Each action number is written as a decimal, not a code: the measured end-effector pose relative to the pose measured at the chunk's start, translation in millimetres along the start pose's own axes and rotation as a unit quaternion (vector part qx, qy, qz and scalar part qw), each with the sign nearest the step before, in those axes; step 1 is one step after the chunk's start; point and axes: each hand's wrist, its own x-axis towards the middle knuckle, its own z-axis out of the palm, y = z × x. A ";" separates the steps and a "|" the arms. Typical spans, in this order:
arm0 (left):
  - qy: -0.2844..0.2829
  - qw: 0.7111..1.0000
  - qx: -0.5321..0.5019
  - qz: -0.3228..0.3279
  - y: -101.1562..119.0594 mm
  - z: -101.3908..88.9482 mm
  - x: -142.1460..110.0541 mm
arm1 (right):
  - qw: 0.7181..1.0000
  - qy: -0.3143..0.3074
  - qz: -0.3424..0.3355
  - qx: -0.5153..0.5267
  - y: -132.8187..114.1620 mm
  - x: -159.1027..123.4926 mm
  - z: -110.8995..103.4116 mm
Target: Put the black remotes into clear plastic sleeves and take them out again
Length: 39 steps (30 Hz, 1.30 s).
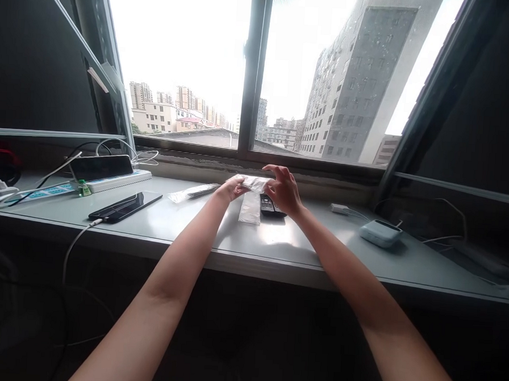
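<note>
My left hand (230,188) pinches one end of a crinkled clear plastic bag (255,183), raised a little above the desk. At the other end, my right hand (285,192) grips the bag between thumb and fingers, its index finger lifted. What the bag contains, if anything, I cannot make out. Just below lies another clear plastic sleeve (250,209), flat on the desk. A black remote control (272,207) with rows of buttons is partly covered by my right hand. Left of my left hand rests a dark long item in clear wrapping (193,192).
The pale desk (193,224) runs below a window. On the left are a phone (125,206) on a cable, another phone (100,166) propped on a white power strip (122,179), and a small green bottle (84,189). To the right lie a light-blue device (380,233) and a white plug (339,208).
</note>
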 end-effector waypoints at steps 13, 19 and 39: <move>-0.065 0.997 0.039 0.019 -7.4 17.8 -10.1 | 0.998 -0.017 -0.055 -0.037 11.2 -2.8 -4.4; -0.048 0.998 0.018 0.027 -5.7 27.2 -20.6 | 0.996 -0.030 -0.064 -0.046 14.6 -3.5 -4.0; 0.134 0.989 -0.011 0.060 -3.1 14.3 -5.1 | 0.966 0.024 -0.216 -0.142 7.1 -3.7 1.1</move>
